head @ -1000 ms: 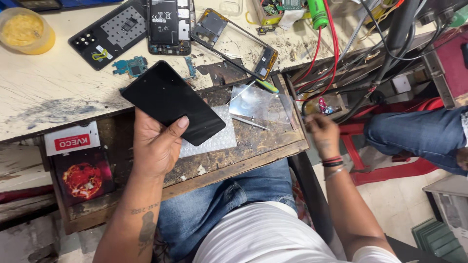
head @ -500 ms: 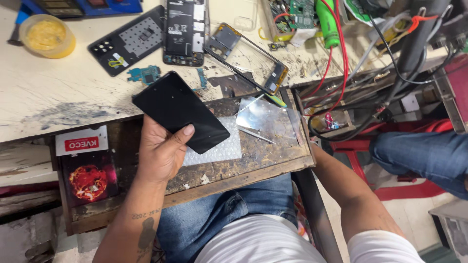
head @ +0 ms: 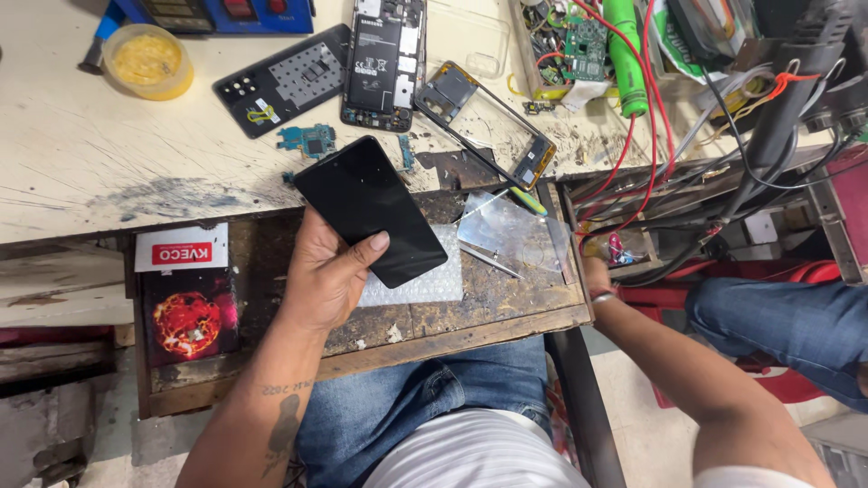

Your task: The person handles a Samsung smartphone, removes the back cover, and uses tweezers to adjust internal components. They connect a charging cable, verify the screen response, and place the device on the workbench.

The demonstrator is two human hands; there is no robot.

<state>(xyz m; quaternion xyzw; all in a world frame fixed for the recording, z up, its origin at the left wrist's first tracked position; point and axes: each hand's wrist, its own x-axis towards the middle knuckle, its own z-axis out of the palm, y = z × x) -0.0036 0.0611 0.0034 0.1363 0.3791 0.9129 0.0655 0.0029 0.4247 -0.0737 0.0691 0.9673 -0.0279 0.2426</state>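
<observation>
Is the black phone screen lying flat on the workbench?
No, the left hand holds the black phone screen up above the wooden drawer, thumb across its lower edge.

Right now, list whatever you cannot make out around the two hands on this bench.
- Head view: the right hand reaches past the drawer's edge; the clear plastic sheet and wires cover its fingers, so any grasp is unknown.
- The underside of the black phone screen in the left hand faces away.
- The blue device is cut by the top edge.
- The small circuit board is too small for detail.
</observation>
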